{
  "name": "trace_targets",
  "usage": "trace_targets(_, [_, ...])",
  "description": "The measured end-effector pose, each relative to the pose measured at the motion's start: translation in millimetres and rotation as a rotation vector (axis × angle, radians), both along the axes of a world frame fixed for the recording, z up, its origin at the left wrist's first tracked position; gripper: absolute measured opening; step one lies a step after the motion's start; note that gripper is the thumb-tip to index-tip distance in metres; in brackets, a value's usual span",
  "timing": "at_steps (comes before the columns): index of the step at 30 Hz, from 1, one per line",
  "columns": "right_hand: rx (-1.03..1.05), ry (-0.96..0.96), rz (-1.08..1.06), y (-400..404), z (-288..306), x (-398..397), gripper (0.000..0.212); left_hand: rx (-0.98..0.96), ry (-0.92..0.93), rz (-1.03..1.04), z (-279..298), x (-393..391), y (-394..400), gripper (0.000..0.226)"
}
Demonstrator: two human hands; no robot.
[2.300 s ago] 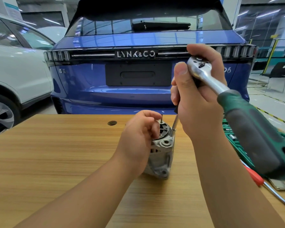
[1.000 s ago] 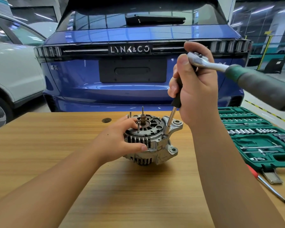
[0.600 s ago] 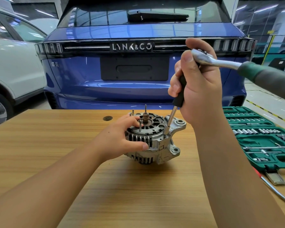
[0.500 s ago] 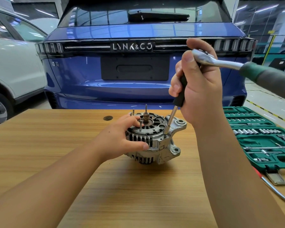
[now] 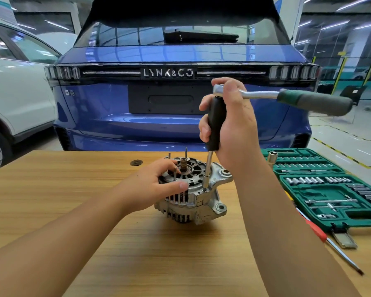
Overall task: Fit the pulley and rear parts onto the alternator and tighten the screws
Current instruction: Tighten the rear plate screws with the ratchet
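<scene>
Right hand (image 5: 234, 125) grips upright driver (image 5: 215, 123) on alternator (image 5: 201, 200).

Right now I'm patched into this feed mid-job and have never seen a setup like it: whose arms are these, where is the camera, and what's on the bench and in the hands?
There is no machine here: these are a person's two bare arms, filmed by one wide-angle camera worn on their head, looking forward and down.

On the wooden table stands a metal alternator, its open end with studs facing up. The left hand holds its side to steady it. The right hand grips the black handle of a socket driver, whose tip sits on a screw at the alternator's rim. A ratchet wrench with a green grip is fitted on top of that driver.

To the right lie an open green socket set and a red-handled screwdriver. Behind the table is a parked blue car.
</scene>
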State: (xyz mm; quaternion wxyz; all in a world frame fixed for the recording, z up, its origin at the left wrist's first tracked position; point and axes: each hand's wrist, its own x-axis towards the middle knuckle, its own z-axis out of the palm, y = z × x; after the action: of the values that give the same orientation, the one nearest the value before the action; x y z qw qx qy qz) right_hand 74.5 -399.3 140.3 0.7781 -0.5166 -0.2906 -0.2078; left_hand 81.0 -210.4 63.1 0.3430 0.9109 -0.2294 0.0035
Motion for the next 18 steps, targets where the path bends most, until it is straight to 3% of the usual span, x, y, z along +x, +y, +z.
trace_targets(5, [0.041, 0.175, 0.116, -2, 12, -2, 0.025, -0.090, -0.231, 0.053, 11, -10, -19, 0.059])
trace_targets(9, [0.066, 0.239, 0.177, 4, 17, -5, 0.025, -0.218, -0.302, 0.025, 13, -19, -38, 0.028])
trace_targets(12, [0.069, 0.290, 0.207, 11, 19, -7, 0.030, -0.131, -0.310, 0.068, 4, -20, -48, 0.010])
trace_targets(14, [0.068, 0.289, 0.217, 14, 19, -8, 0.031, -0.011, -0.341, 0.085, -3, -20, -52, 0.021])
trace_targets(18, [0.069, 0.259, 0.219, 13, 18, -9, 0.027, -0.065, -0.476, 0.097, -18, -22, -58, 0.037])
